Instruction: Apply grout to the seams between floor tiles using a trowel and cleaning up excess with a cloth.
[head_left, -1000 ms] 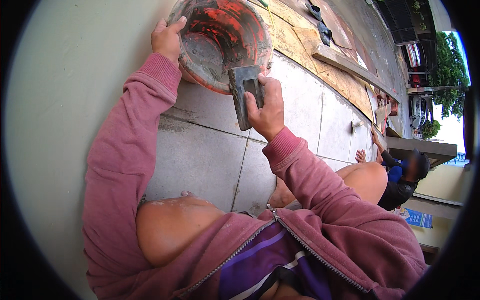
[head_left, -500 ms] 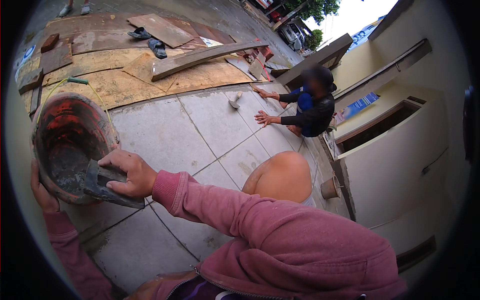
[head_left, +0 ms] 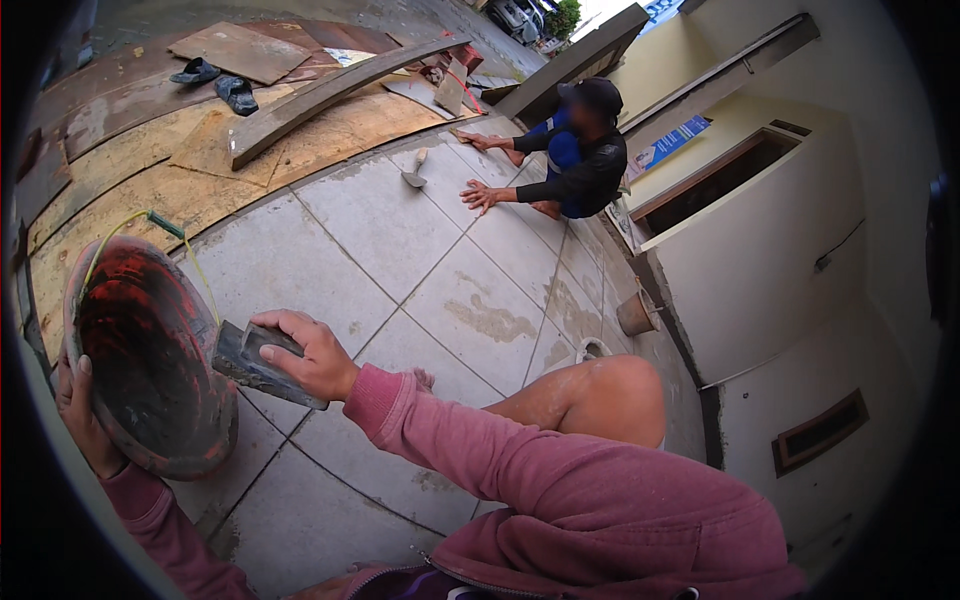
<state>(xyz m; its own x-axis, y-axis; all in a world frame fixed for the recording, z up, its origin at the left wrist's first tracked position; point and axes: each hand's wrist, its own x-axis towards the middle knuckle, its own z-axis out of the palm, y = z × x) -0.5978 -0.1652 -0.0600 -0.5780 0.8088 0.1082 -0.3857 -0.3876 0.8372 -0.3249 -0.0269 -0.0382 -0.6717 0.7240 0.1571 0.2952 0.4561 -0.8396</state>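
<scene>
On the left, my left hand (head_left: 85,405) grips the side of a plastic bucket (head_left: 150,370), red and coated with grey mortar, with a thin yellow-green handle and tilted toward me. My right hand (head_left: 310,360) is closed on a dark rectangular hand float (head_left: 235,350) beside the bucket's right rim, over the grey tiles (head_left: 360,460). Whether the float touches the rim I cannot tell.
A co-worker (head_left: 590,155) crouches right, both hands low on the tiles near a trowel (head_left: 413,175). Plywood sheets (head_left: 110,180), a long board (head_left: 330,105) and dark sandals (head_left: 235,95) lie behind. A small bucket (head_left: 635,315) stands by the right wall (head_left: 760,290).
My view has swung up toward the co-worker and walls. Since half a second ago, the float has moved from over the bucket's opening to beside its right rim. Both hands keep their holds.
</scene>
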